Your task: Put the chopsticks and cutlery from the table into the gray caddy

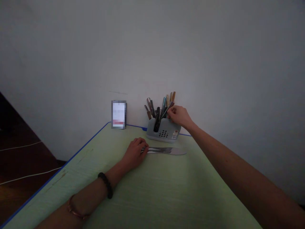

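Note:
A grey holder (pixel 154 135) with a cut-out front and round holes stands at the back of the table, full of upright handles and sticks. At its right side my right hand (pixel 178 115) pinches a slim stick with a dark purplish end (pixel 171 104), which leans into the holder; its exact kind is unclear. In front of the holder lies a flat pale strip with a rounded right end (pixel 179 151). Slim shiny metal pieces (pixel 162 149) lie along it. My left hand (pixel 136 152) rests on the table, its fingers curled over the left end of these pieces.
A phone with a lit, blurred screen (pixel 118 114) leans on the wall (pixel 152 47) left of the holder. The pale green table (pixel 152 197) has a blue edge (pixel 78 152). White cables (pixel 30 175) run over the dark floor at the left.

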A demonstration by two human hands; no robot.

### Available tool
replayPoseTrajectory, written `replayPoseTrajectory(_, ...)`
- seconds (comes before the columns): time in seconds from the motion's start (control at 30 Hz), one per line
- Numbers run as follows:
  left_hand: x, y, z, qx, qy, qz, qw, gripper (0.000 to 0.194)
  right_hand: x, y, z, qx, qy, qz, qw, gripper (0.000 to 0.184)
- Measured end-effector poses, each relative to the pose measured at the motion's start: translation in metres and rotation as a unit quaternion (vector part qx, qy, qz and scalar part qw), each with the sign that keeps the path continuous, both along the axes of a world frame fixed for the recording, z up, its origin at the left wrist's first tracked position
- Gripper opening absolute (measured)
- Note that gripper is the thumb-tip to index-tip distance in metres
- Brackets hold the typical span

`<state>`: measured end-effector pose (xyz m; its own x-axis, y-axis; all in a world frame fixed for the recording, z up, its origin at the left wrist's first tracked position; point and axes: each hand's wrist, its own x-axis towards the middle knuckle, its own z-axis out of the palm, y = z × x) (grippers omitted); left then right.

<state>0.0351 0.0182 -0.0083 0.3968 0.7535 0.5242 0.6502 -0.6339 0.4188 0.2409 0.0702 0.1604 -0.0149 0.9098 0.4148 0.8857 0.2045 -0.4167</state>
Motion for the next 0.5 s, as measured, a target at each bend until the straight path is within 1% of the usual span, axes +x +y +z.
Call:
replayPoseTrajectory(0.07,0.000,-0.001,0.000,-0.013,0.021,0.008,1.000,0.015,0.002,-0.011,-0.009,0.025,0.003,-0.004,1.000,0.016)
replayPoseTrajectory(0.13,-0.001,-0.002,0.000,-0.030,0.048,0.021,0.998,0.016,0.004,-0.027,-0.026,0.047,0.007,0.006,0.999,0.018)
replayPoseTrajectory(0.17,-0.001,-0.003,0.000,-0.038,0.059,0.026,0.997,0.017,0.006,-0.036,-0.039,0.064,0.012,0.028,0.998,0.019)
replayPoseTrajectory(0.23,-0.001,-0.003,-0.001,-0.046,0.069,0.026,0.996,0.018,0.009,-0.057,-0.069,0.067,0.011,0.080,0.995,0.019)
replayPoseTrajectory(0.3,-0.002,-0.002,-0.002,-0.050,0.062,0.013,0.997,0.018,0.012,-0.076,-0.102,0.065,-0.005,0.124,0.990,0.018)
replayPoseTrajectory(0.37,-0.003,0.000,-0.003,-0.051,0.049,-0.001,0.998,0.017,0.014,-0.091,-0.130,0.062,-0.020,0.152,0.986,0.020)
replayPoseTrajectory(0.43,-0.004,0.001,-0.004,-0.051,0.041,-0.015,0.998,0.017,0.015,-0.100,-0.147,0.053,-0.030,0.168,0.984,0.023)
replayPoseTrajectory(0.5,-0.004,0.002,-0.004,-0.056,0.040,-0.028,0.997,0.018,0.014,-0.104,-0.155,0.042,-0.041,0.179,0.982,0.024)
